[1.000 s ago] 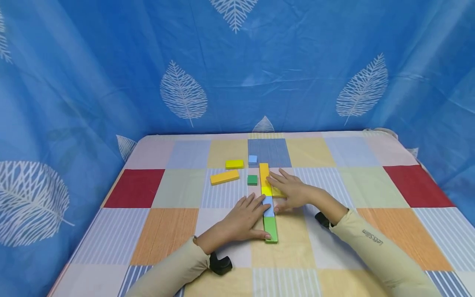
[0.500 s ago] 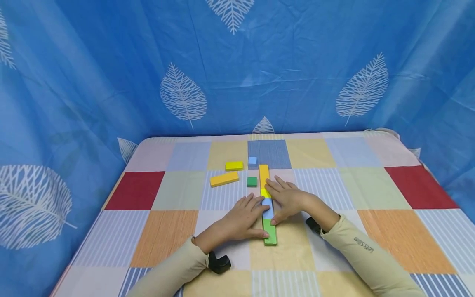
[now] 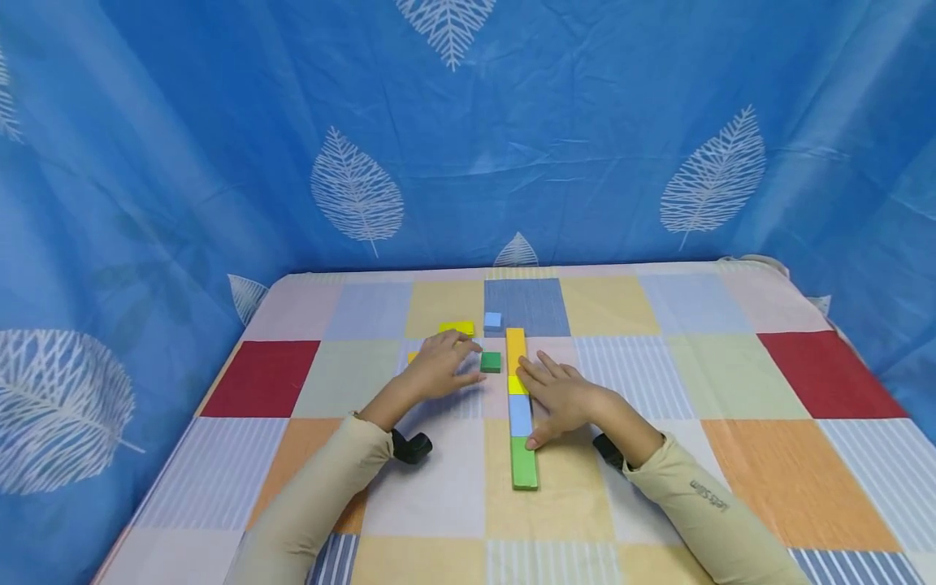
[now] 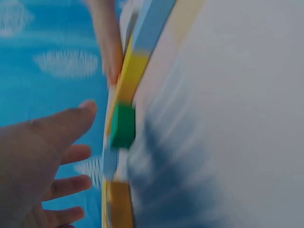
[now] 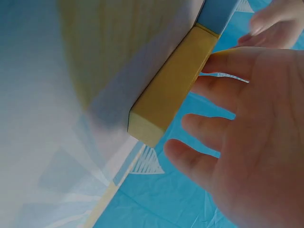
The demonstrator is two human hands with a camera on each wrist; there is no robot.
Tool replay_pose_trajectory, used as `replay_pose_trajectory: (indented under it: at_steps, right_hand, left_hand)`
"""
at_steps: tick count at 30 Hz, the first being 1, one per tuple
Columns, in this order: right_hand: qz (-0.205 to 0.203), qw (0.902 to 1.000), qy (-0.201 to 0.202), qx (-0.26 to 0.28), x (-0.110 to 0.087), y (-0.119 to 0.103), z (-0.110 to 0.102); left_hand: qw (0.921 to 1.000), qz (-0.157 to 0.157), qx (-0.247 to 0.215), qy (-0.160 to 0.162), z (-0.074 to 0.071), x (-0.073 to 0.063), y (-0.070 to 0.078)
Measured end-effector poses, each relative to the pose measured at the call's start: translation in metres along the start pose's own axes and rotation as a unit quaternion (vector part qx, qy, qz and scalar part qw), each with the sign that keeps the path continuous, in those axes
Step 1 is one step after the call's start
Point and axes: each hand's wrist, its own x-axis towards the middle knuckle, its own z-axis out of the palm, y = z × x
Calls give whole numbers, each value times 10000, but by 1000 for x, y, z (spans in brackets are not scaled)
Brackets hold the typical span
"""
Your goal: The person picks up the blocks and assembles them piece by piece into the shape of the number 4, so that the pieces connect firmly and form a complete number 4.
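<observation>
1. Patchwork surface (image 3: 431, 496); block row (image 3: 520, 416) near middle.
2. Right hand (image 3: 566, 398): fingers extended, touching row, gripping nothing.
3. Left hand (image 3: 433, 366): fingers apart, empty, near green block (image 3: 491, 362).
4. Row likely light, stiff; pinch long sides.

Beige left sleeve (image 3: 310, 491), beige right sleeve (image 3: 702, 512) with dark "Let's Slim" lettering (image 3: 709, 495), black wrist-worn devices (image 3: 413, 448)

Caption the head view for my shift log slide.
Right hand at a straight row of coloured blocks, left hand hovering beside a small dark green block on a patchwork cloth.
</observation>
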Motion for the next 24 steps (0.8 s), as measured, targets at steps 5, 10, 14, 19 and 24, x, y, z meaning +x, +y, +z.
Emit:
replay_pose_trajectory:
  at_steps: [5, 10, 14, 19, 24]
  right_hand:
    - [3, 10000, 15, 57, -1, -2, -1]
    - [5, 10000, 0, 75, -2, -3, -2]
    - [18, 10000, 16, 28, -2, -2, -2]
    - [24, 10000, 3, -1, -2, -2, -2]
    - [60, 10000, -25, -16, -2, -3, -3]
  left_hand:
    - [9976, -547, 414, 85, -9, 24, -23]
    - [9949, -846, 538, -139, -11, 38, -32]
    - [9943, -933, 449, -236, -13, 44, -31]
    - [9937, -1056, 241, -295, -15, 49, -30]
    - [9930, -1094, 162, -416, -10, 47, -25]
